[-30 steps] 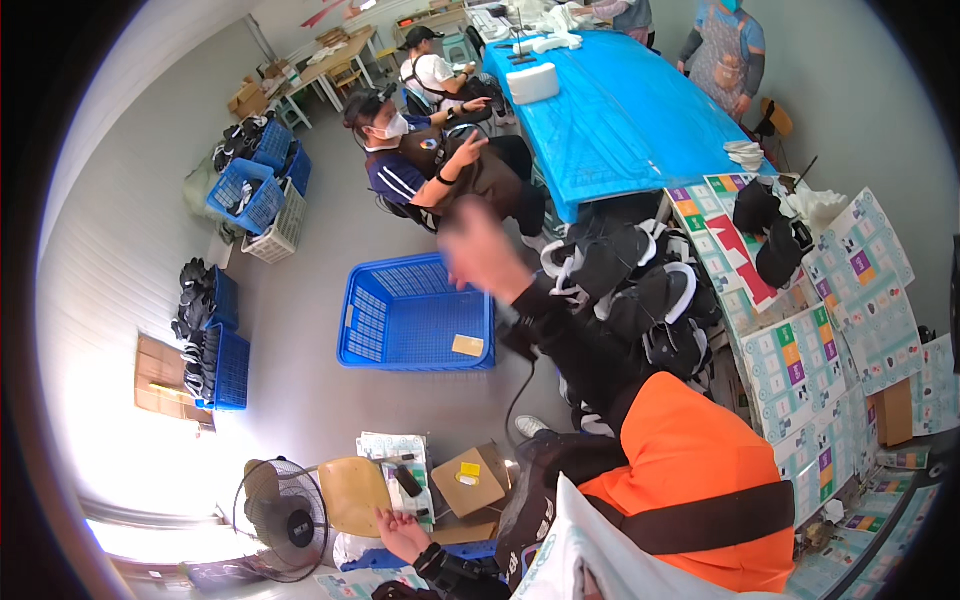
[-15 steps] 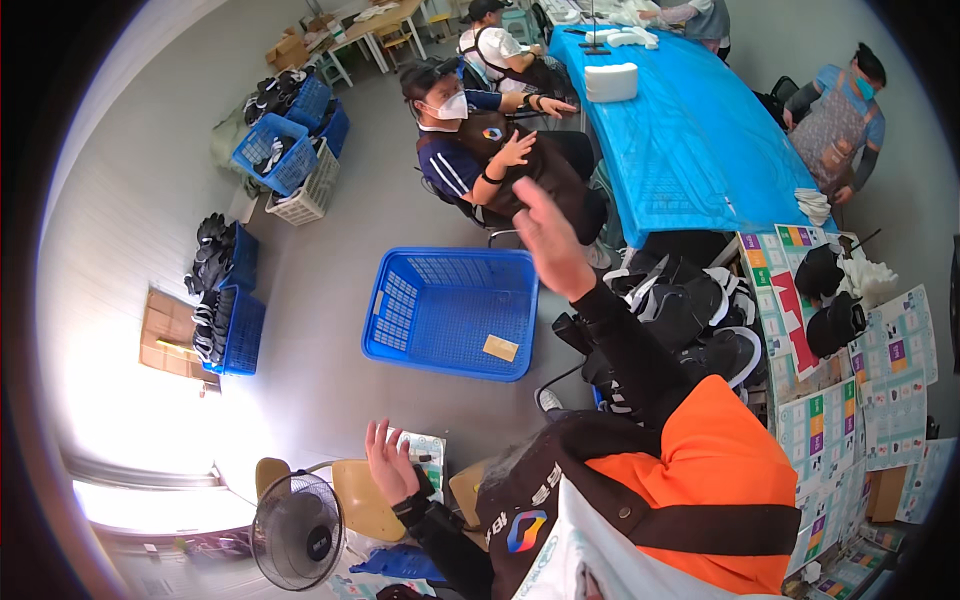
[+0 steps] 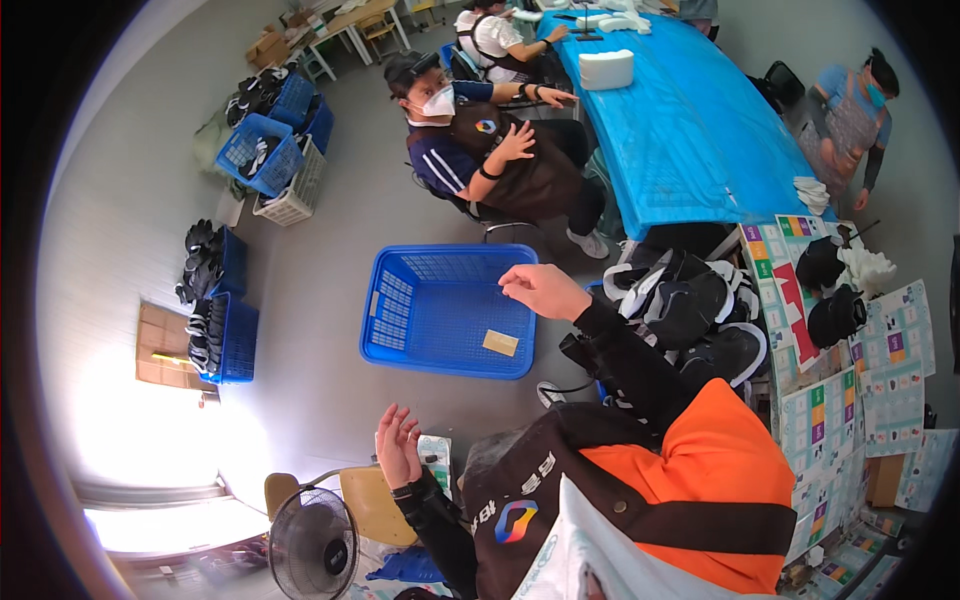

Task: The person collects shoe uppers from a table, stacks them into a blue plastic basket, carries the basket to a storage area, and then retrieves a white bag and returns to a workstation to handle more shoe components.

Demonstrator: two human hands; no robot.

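My right hand (image 3: 548, 290) hangs in the air over the right rim of a blue plastic basket (image 3: 448, 370), its fingers loosely bent and nothing visible in it. A small tan card (image 3: 500, 343) lies on the basket's floor. Lower and to the left, my left hand (image 3: 398, 447) is raised with its fingers apart, holding nothing. It is nearest to a yellow chair (image 3: 375, 505) and a standing fan (image 3: 313, 545). A pile of black and white shoes (image 3: 685, 305) lies to the right of my right hand.
A seated co-worker (image 3: 500, 160) faces this way beside a long blue-covered table (image 3: 690, 130). Another person (image 3: 845, 130) stands across it. Printed sheets (image 3: 815, 430) cover a surface at right. Filled blue baskets (image 3: 238, 335) stand along the left wall.
My right hand has come down from an outstretched raise, its fingers now bent. My left hand has shifted slightly. The seated co-worker's raised hand has lowered toward the lap.
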